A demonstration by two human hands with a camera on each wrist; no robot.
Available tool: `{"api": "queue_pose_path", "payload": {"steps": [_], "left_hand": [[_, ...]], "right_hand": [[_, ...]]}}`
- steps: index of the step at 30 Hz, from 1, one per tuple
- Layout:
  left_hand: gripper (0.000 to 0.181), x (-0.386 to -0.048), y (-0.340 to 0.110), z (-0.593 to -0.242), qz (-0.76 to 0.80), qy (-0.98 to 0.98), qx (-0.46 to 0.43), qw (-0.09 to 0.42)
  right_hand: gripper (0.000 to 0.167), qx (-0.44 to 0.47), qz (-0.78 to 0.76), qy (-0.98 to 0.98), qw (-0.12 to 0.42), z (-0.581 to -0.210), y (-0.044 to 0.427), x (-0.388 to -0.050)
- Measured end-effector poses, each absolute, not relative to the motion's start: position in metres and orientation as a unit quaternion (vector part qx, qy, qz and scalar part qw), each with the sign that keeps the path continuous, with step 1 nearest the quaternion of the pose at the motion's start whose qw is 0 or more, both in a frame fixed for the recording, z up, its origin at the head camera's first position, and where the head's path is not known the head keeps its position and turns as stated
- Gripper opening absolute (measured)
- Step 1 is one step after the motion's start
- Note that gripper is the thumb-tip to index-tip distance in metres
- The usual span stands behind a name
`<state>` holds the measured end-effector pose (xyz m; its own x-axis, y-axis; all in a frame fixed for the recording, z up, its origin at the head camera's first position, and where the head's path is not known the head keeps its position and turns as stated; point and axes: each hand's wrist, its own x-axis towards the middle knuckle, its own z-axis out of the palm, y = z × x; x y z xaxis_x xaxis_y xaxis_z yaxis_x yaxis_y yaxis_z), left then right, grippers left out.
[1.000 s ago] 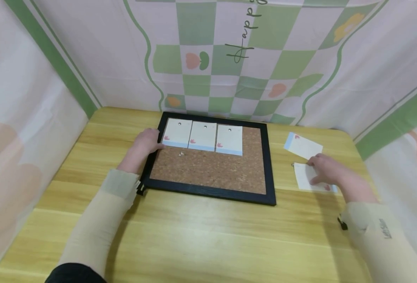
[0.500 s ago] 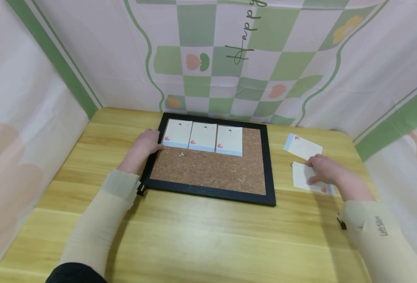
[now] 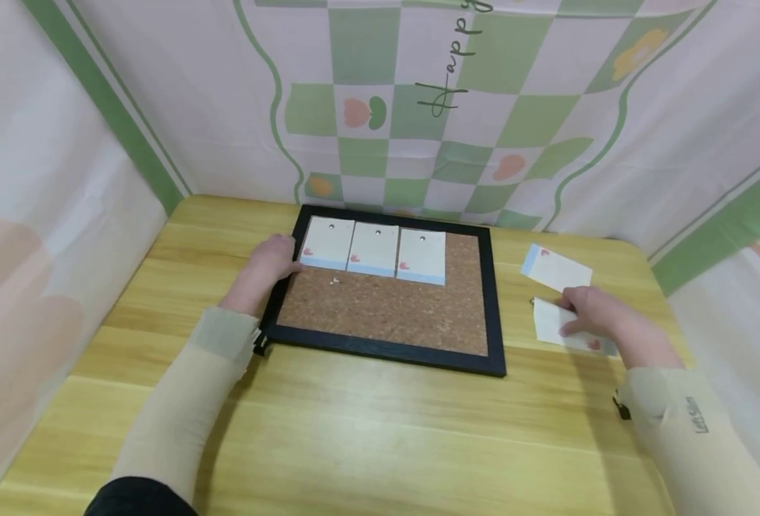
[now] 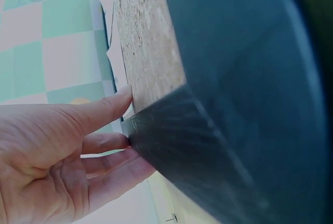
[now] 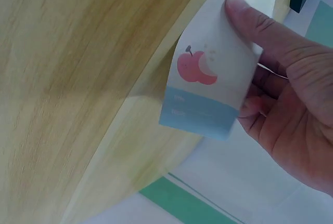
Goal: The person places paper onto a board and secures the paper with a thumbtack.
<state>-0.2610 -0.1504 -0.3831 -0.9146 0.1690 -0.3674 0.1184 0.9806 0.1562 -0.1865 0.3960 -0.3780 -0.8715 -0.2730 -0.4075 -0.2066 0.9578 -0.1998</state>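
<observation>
My left hand [image 3: 268, 261] grips the left edge of a black-framed cork board [image 3: 380, 347]. In the left wrist view, the thumb lies by the cork side and the fingers [image 4: 117, 174] are against the outer edge of the frame. My right hand [image 3: 595, 313] pinches a white paper card [image 3: 549, 322] to the right of the board. The right wrist view shows this card [image 5: 218, 63] bent, with a bitten red apple and a blue band; the thumb is on its face and the other fingers are behind it. Three similar cards [image 3: 373, 247] hang pinned along the board's top.
Another card [image 3: 556, 269] lies on the wooden table [image 3: 367, 437] just beyond my right hand. Small pins [image 3: 335, 281] sit on the cork below the first card. A tiny metallic pin [image 3: 532, 302] is by the held card's corner. A patterned curtain [image 3: 412, 115] borders the table.
The card under my right hand has shifted slightly, and its blue end now looks tilted up and more shaded. My left hand stays on the frame; the whole view has drifted a little.
</observation>
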Motion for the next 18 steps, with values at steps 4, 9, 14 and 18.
{"api": "queue_pose_path", "payload": {"steps": [4, 9, 14, 18], "left_hand": [[0.065, -0.2599, -0.1498, -0.3809, 0.063, 0.976, 0.078, 0.195], [0.065, -0.2591, -0.1503, -0.3807, 0.059, 0.976, 0.082, 0.194], [0.064, -0.2590, -0.1506, -0.3809, 0.061, 0.976, 0.081, 0.194], [0.064, -0.2591, -0.1506, -0.3810, 0.066, 0.976, 0.078, 0.194]], "right_hand": [[0.033, -0.123, -0.081, 0.963, 0.227, -0.3753, 0.3929, -0.1857], [0.045, -0.146, -0.067, 0.964, 0.213, -0.3776, 0.3920, -0.1876], [0.049, -0.180, -0.022, 0.965, 0.189, -0.3807, 0.3927, -0.1906], [0.069, -0.161, -0.035, 0.963, 0.212, -0.3789, 0.3910, -0.1883]]}}
